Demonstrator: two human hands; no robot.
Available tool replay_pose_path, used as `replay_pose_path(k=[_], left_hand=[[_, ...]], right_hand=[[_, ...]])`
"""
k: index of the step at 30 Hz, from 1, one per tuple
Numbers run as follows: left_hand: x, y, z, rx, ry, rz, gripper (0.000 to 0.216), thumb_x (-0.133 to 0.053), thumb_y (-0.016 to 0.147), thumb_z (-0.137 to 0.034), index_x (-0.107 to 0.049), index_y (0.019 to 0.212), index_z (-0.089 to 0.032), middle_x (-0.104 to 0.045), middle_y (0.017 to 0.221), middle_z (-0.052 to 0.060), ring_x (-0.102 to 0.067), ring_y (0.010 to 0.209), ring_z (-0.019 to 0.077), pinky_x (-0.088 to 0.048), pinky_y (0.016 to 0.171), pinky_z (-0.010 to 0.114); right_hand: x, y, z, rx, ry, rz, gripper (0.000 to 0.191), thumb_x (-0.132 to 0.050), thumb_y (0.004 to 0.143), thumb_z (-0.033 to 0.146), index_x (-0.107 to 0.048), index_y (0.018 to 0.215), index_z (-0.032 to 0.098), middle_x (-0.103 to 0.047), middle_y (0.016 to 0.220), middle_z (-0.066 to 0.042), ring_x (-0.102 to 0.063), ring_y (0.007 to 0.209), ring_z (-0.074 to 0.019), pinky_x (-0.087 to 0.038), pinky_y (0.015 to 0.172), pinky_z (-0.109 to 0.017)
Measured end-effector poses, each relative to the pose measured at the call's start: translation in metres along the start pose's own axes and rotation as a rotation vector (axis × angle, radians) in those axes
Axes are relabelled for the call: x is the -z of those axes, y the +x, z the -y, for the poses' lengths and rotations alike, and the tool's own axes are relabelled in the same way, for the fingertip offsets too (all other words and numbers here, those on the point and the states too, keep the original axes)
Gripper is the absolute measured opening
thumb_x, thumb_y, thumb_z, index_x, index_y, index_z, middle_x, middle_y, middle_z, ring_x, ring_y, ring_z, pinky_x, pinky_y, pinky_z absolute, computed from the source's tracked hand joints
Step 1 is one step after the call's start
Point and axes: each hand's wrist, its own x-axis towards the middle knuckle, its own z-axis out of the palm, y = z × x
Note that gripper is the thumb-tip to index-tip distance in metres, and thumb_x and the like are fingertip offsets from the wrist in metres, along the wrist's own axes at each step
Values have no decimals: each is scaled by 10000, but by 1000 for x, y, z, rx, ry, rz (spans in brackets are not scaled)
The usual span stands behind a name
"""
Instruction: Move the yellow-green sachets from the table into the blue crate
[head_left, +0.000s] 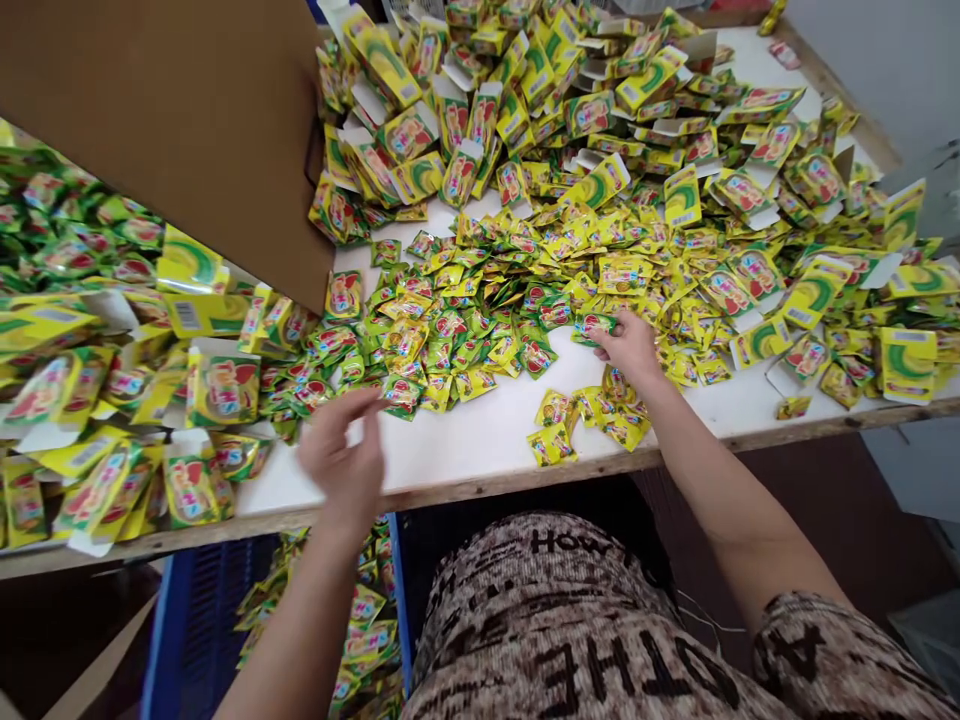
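A white table [480,440] is heaped with small yellow-green sachets [480,320] and matching little cartons [225,385]. My right hand [628,345] reaches into the sachet pile, fingers pinched on a green sachet [592,325]. My left hand [346,455] hovers above the table's front edge, blurred by motion, fingers loosely spread, close to the sachets at the left of the pile. A small cluster of sachets [577,420] lies near the front edge below my right wrist.
A large brown cardboard box [180,120] stands at the back left. Open cartons [600,110] pile up across the far side and right. Under the table, a blue crate [187,620] holds more packed sachets [367,620].
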Motion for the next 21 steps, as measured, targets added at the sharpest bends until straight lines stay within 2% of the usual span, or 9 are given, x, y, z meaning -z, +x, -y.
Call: replay_pose_path(k=[2, 4, 7, 9, 12, 14, 16, 19, 21], left_hand=[[-75, 9, -27, -137, -73, 394, 139, -694, 837, -231, -743, 964, -201, -761, 934, 16, -697, 843, 161, -554, 832, 315], [-148, 11, -55, -117, -185, 654, 170, -620, 877, -187, -725, 1010, -188, -758, 986, 46, -699, 899, 161, -550, 852, 302], [-236, 12, -81, 87, -164, 840, 243, -665, 786, -85, -684, 1018, -154, -740, 959, 64, -683, 889, 172, -536, 828, 295], [-270, 14, -85, 189, -164, 858, 291, -729, 711, -80, -669, 989, -140, -708, 875, 43, -650, 801, 162, -514, 749, 273], [-279, 17, -81, 286, -313, 859, 268, -743, 692, -105, -650, 941, -131, -598, 681, -32, -530, 613, 105, -429, 604, 228], [-263, 17, -80, 319, -467, 855, 259, -757, 697, -143, -639, 927, -132, -545, 625, -60, -482, 570, 79, -395, 578, 208], [-242, 21, -82, 335, -595, 903, 300, -786, 699, -210, -637, 948, -136, -576, 654, -50, -522, 592, 76, -426, 613, 209], [-221, 48, -83, 288, -621, 1081, 298, -754, 779, -336, -662, 986, -141, -663, 729, 7, -605, 635, 105, -488, 667, 255], [-225, 87, -77, 134, -492, 990, 244, -698, 841, -368, -692, 948, -148, -702, 786, 39, -637, 690, 126, -507, 710, 278]], right_hand=[[-3, 6, -4, 11, -44, -28, 342, -788, 683, 328, -496, 819, 212, -546, 634, 51, -582, 467, -148, -483, 451, -283], [-4, 7, -8, 69, -64, -39, 349, -780, 685, 347, -472, 796, 226, -497, 590, 70, -565, 450, -151, -477, 434, -285], [3, 5, -14, 146, -74, 19, 392, -769, 684, 460, -454, 760, 240, -450, 552, 78, -529, 453, -152, -479, 450, -297], [8, 6, -18, 180, -132, 58, 413, -731, 704, 555, -469, 744, 238, -455, 540, 63, -528, 474, -165, -467, 476, -306], [9, 7, -20, 238, -265, -17, 452, -678, 738, 626, -548, 854, 209, -531, 599, 23, -554, 546, -191, -456, 549, -327], [9, 2, -14, 299, -307, -106, 559, -708, 713, 642, -579, 1003, 181, -619, 746, -31, -583, 640, -206, -469, 619, -350], [8, -8, -4, 352, -245, -64, 571, -707, 731, 645, -595, 1045, 181, -650, 834, -51, -598, 689, -204, -484, 649, -348], [9, -22, 11, 398, -117, 110, 398, -640, 836, 601, -602, 839, 205, -610, 690, 3, -586, 604, -167, -472, 584, -291], [9, -28, 17, 377, -100, 134, 403, -638, 854, 575, -529, 709, 215, -552, 580, 30, -570, 536, -151, -441, 523, -262]])
